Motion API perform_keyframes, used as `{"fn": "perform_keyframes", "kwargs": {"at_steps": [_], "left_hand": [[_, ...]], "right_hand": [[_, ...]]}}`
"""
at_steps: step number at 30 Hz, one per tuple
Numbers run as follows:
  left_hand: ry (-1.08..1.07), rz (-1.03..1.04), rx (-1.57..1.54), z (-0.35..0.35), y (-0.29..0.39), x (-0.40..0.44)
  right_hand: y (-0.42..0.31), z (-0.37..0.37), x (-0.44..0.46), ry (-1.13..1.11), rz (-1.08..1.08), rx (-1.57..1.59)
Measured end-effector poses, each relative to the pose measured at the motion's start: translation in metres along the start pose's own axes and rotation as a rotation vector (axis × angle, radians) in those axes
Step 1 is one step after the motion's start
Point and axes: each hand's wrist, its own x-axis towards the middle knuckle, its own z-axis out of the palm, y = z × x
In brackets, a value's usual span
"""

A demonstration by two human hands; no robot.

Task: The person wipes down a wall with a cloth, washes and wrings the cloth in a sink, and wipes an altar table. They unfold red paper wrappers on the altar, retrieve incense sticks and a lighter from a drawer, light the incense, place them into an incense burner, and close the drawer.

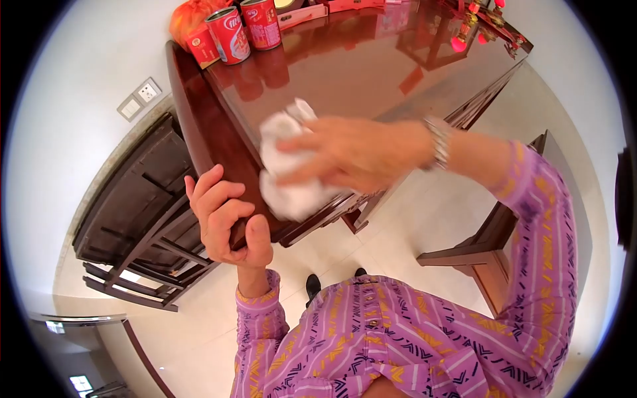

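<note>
My right hand (361,151) presses a crumpled white cloth (282,142) against the near left corner of a dark red, glossy wooden table (318,76). The fingers lie over the cloth and are slightly blurred by motion. At the table's raised left edge (209,116) is my left hand (229,219), its fingers curled over the outer side and its thumb standing up near the corner. The cloth hides part of the tabletop's front edge.
Two red cans (229,36) and a red box (202,46) stand at the back left, beside an orange-red bag (189,20). Red lamp-like ornaments (472,30) are at the back right. Dark folded wooden furniture (142,212) leans left; a wooden stool (484,255) stands right.
</note>
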Motion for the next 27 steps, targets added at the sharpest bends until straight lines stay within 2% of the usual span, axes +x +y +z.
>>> {"fn": "perform_keyframes", "kwargs": {"at_steps": [3,5,6,8,10,12,15,17,19,20,22,23,25,26,27], "left_hand": [[-0.023,-0.007,0.023,-0.001,0.003,0.002],[-0.007,-0.014,0.024,0.0,0.002,0.0],[0.004,-0.019,0.021,0.001,0.003,0.0],[0.019,-0.017,0.028,0.002,0.002,-0.001],[0.01,-0.049,0.04,0.003,0.006,-0.001],[-0.017,-0.036,0.064,0.001,0.006,-0.001],[-0.06,-0.029,0.095,0.0,0.008,0.0],[-0.064,-0.027,0.106,0.001,0.007,-0.001],[-0.001,-0.07,0.098,0.01,0.017,0.002],[0.002,-0.073,0.102,0.009,0.017,0.001],[-0.065,-0.017,0.105,0.001,0.01,-0.003],[-0.077,-0.018,0.116,0.0,0.01,-0.003],[-0.09,-0.043,0.149,-0.004,0.01,-0.005],[-0.084,-0.046,0.138,-0.004,0.009,-0.006],[-0.091,-0.048,0.146,-0.005,0.009,-0.006]], "right_hand": [[-0.003,-0.011,-0.035,-0.01,0.018,-0.043],[0.027,-0.007,-0.043,0.139,0.029,-0.179],[0.052,-0.004,-0.044,0.142,0.031,-0.18],[0.114,-0.007,-0.038,0.174,0.205,-0.134],[0.146,-0.024,-0.026,0.073,0.469,-0.111],[0.172,-0.034,-0.013,0.06,0.609,-0.015],[0.243,-0.025,0.003,0.087,0.476,-0.417],[0.306,-0.014,0.016,0.038,0.437,-0.497],[0.307,-0.019,0.03,-0.082,0.414,-0.642],[0.294,-0.027,0.033,-0.083,0.431,-0.602],[0.292,-0.032,0.037,-0.115,0.505,-0.643],[0.312,-0.029,0.041,-0.169,0.404,-0.75],[0.384,-0.006,0.028,0.049,0.252,-0.763],[0.362,-0.02,0.018,0.039,0.258,-0.77],[0.316,-0.045,0.005,-0.252,0.356,-0.824]]}}
